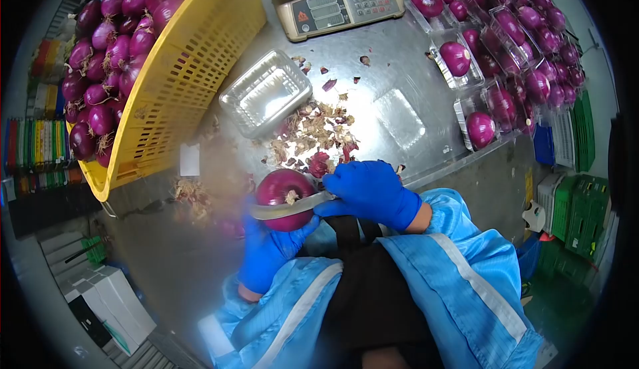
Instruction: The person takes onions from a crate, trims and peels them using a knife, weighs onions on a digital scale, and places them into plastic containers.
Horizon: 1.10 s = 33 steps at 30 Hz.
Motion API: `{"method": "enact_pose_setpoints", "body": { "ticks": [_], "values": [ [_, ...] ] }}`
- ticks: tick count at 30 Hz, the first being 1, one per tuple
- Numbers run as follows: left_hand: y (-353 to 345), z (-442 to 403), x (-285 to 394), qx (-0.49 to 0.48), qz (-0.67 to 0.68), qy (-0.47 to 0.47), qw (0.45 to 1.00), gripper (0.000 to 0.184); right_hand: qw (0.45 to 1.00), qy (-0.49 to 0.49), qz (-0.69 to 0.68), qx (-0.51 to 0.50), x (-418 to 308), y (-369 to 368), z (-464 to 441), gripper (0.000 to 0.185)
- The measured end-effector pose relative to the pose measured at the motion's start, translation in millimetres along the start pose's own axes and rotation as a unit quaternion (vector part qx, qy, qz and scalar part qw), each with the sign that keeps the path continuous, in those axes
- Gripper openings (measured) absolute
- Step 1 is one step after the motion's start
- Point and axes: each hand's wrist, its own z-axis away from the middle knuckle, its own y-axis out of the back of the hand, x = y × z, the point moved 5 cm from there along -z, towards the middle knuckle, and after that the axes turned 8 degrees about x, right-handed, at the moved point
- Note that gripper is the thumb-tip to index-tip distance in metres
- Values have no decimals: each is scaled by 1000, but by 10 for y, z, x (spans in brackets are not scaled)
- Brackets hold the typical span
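Observation:
A large red onion (285,188) rests in my left hand (267,252), which wears a blue glove and cups it from below. My right hand (373,192), also gloved in blue, is closed round the handle of a knife (291,208). The blade lies across the lower front of the onion, by its dry root tuft. Loose onion skins (309,129) are scattered on the metal table (373,83) just beyond my hands. Behind them sits a clear plastic tray (266,94) with nothing in it.
A yellow crate (180,69) full of red onions (110,53) stands at the left. At the back is a weighing scale (339,9). Clear trays of onions (512,56) are stacked at the right. Green crates (579,216) stand beyond the table.

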Motion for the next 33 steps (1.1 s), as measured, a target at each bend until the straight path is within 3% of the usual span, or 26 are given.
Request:
{"method": "enact_pose_setpoints", "body": {
  "ticks": [3, 6, 9, 11, 12, 15, 19, 20, 21, 23, 25, 26, 27, 28, 30, 32, 33],
  "values": [
    [62, -54, 6, 21, 10, 23, 999, 74, 991, 10, -59, 118, 169, -84, 106, 33],
    [89, -116, 91, 16, 18, -1, 1000, 69, 991, -81, -93, 53, 481, -247, 306, 35],
    [41, -133, 68, 23, -25, -70, 997, 62, 951, -126, -272, 80, 249, -199, 285, 51],
    [-46, -201, -28, 3, -66, -90, 994, 60, 931, -135, -318, 116, 119, -167, 178, 71],
    [3, -291, -45, 56, -143, -145, 977, 74, 918, -150, -345, 125, 64, -120, 122, 77],
    [-118, -455, -284, 3, -139, -89, 986, 69, 893, -205, -380, 127, 131, -67, 136, 87],
    [-47, -699, -606, -95, -263, 76, 957, 66, 874, -255, -400, 103, 552, 91, 318, 89],
    [21, -714, -617, -46, -351, 47, 934, 64, 852, -312, -404, 118, 693, 168, 437, 87],
    [-11, -669, -604, -38, -389, 5, 920, 51, 828, -356, -413, 129, 841, 245, 531, 86],
    [-194, -587, -407, -56, -499, -83, 861, 52, 867, -367, -297, 156, 1186, 341, 690, 84],
    [-238, -509, -138, -35, -479, -146, 865, 48, 908, -349, -152, 172, 1584, 262, 831, 82],
    [-263, -483, 26, -24, -512, -179, 840, 46, 918, -360, -78, 147, 1763, 203, 914, 85],
    [-365, -367, 144, -7, -512, -220, 830, 42, 930, -335, -53, 145, 1917, 121, 974, 88],
    [-381, -313, 313, -20, -506, -276, 817, 40, 932, -353, -10, 79, 1918, 132, 936, 89],
    [-465, -87, 656, -31, -490, -365, 791, 35, 936, -335, -34, 101, 2022, 78, 1003, 89],
    [-575, 247, 1089, -12, -517, -461, 721, 33, 940, -327, -29, 91, 1965, 91, 1011, 86],
    [-709, 497, 1317, 35, -534, -540, 650, 35, 940, -315, -48, 124, 1934, 111, 1036, 84]
  ]
}}
